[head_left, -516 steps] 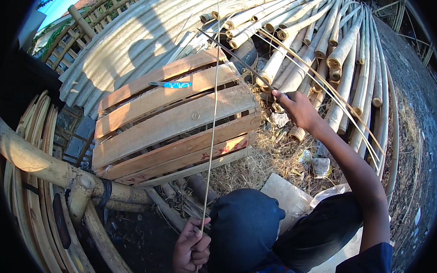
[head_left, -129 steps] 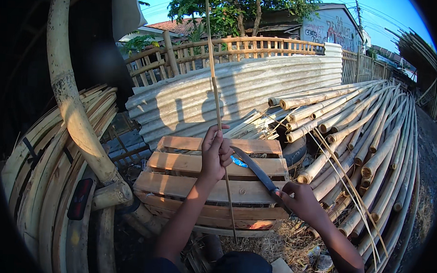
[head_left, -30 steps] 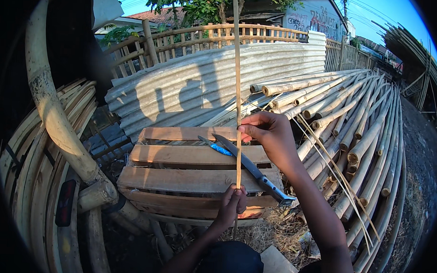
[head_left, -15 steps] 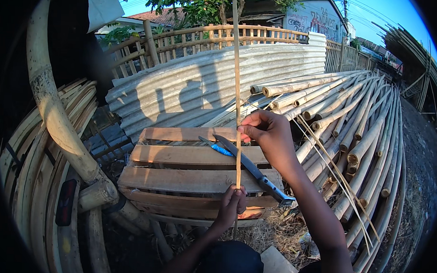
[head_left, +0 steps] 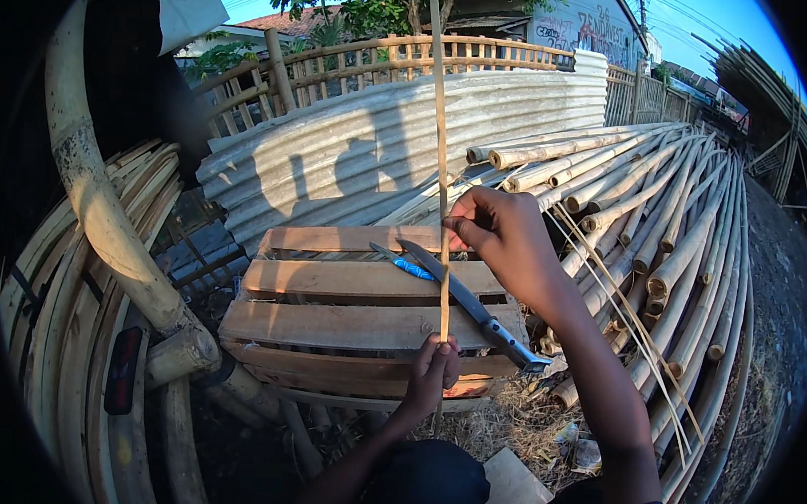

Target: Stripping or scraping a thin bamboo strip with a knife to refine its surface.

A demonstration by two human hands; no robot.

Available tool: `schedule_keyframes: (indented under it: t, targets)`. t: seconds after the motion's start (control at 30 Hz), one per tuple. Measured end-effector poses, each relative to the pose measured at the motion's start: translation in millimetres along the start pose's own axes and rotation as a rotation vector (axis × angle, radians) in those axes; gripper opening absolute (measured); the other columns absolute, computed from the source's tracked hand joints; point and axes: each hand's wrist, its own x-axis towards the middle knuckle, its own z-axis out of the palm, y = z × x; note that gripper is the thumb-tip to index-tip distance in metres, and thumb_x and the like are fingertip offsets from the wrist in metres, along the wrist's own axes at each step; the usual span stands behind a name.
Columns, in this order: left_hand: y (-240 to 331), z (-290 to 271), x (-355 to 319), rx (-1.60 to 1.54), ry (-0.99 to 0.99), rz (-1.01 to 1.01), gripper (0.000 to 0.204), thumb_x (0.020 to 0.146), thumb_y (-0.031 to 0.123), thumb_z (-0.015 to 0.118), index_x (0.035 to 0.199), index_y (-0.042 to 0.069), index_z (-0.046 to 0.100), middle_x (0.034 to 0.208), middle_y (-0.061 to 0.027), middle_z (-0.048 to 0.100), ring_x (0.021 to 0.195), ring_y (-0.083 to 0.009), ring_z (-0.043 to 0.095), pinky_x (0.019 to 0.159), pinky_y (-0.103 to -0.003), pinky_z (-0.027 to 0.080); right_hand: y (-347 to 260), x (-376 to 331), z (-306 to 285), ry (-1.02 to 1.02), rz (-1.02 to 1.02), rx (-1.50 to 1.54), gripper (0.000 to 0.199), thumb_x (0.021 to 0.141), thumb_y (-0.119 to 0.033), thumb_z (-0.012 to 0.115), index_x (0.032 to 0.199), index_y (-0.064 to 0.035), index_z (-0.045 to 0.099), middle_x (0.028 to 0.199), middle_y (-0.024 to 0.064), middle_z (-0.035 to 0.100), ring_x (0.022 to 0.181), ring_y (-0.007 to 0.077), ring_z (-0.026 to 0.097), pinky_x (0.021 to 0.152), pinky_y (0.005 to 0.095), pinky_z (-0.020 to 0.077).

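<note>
A long, thin bamboo strip (head_left: 441, 147) stands nearly upright in front of me, its top running out of the picture. Low down, my left hand (head_left: 433, 364) is closed round it, and a short end shows below the fist. Higher up, my right hand (head_left: 493, 228) pinches the same strip between thumb and fingers. Behind the strip, a large knife (head_left: 464, 299) with a metal-and-blue handle lies slantwise on a slatted wooden crate (head_left: 330, 323). Beside its blade is a smaller knife with a blue handle (head_left: 412, 268).
Many bamboo poles (head_left: 636, 207) lie stacked to the right, with thin strips (head_left: 628, 322) resting across them. Corrugated sheeting (head_left: 318, 160) and a bamboo fence (head_left: 383, 66) stand behind the crate. At left are a thick bamboo post (head_left: 112, 206) and split bamboo lengths (head_left: 71, 365).
My right hand has shifted slightly up relative to the crate, still pinching the strip. The left hand keeps its grip, and the view has tilted a little.
</note>
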Motion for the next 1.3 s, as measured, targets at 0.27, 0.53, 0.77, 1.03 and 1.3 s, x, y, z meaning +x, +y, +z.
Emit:
schedule_keyframes:
  t: [0.27, 0.53, 0.77, 1.03, 1.3]
  targets:
    - [0, 2, -3, -0.066, -0.045, -0.035, 0.023, 0.101, 0.028, 0.043, 0.097, 0.006, 0.045, 0.058, 0.0034, 0.028, 0.044, -0.0054, 0.024, 0.041, -0.024, 0.021, 0, -7, -8, -0.107, 0.025, -0.030, 0.011, 0.086, -0.006, 0.056, 0.086, 0.0051, 0.056, 0.063, 0.0162, 0.062, 0.061, 0.0258, 0.066, 0.059, 0.0329, 0.0484]
    - [-3, -5, 2, -0.050, 0.089, -0.007, 0.021, 0.101, 0.027, 0.043, 0.098, 0.007, 0.047, 0.059, 0.0044, 0.028, 0.046, -0.0036, 0.026, 0.042, -0.021, 0.022, 30, -76, 0, -0.493, -0.015, -0.173, 0.022, 0.078, -0.007, 0.068, 0.095, 0.0009, 0.055, 0.078, 0.0132, 0.065, 0.068, 0.0288, 0.066, 0.066, 0.0349, 0.0495]
    - [-4, 2, -1, -0.108, -0.033, -0.054, 0.023, 0.102, 0.029, 0.042, 0.099, 0.006, 0.045, 0.059, 0.0040, 0.028, 0.045, -0.0043, 0.026, 0.041, -0.022, 0.022, 70, -73, -68, -0.025, 0.202, -0.215, 0.031, 0.079, 0.004, 0.065, 0.109, -0.0006, 0.061, 0.100, 0.0106, 0.067, 0.095, 0.0208, 0.065, 0.078, 0.0326, 0.0541]
    - [-5, 9, -6, -0.138, -0.174, -0.147, 0.028, 0.101, 0.033, 0.044, 0.101, 0.005, 0.046, 0.060, 0.0042, 0.029, 0.047, -0.0049, 0.027, 0.044, -0.022, 0.023, 5, -61, -19, 0.096, 0.120, 0.081, 0.021, 0.084, -0.007, 0.067, 0.102, 0.0042, 0.067, 0.091, 0.0149, 0.071, 0.082, 0.0182, 0.070, 0.073, 0.0291, 0.0543]
    - [-5, 11, -10, -0.123, -0.197, -0.144, 0.028, 0.101, 0.033, 0.044, 0.102, 0.006, 0.046, 0.059, 0.0043, 0.028, 0.047, -0.0052, 0.026, 0.044, -0.023, 0.022, 4, -62, -6, 0.158, 0.238, 0.282, 0.016, 0.085, 0.000, 0.064, 0.098, 0.0102, 0.066, 0.082, 0.0123, 0.070, 0.076, 0.0139, 0.068, 0.071, 0.0257, 0.0542]
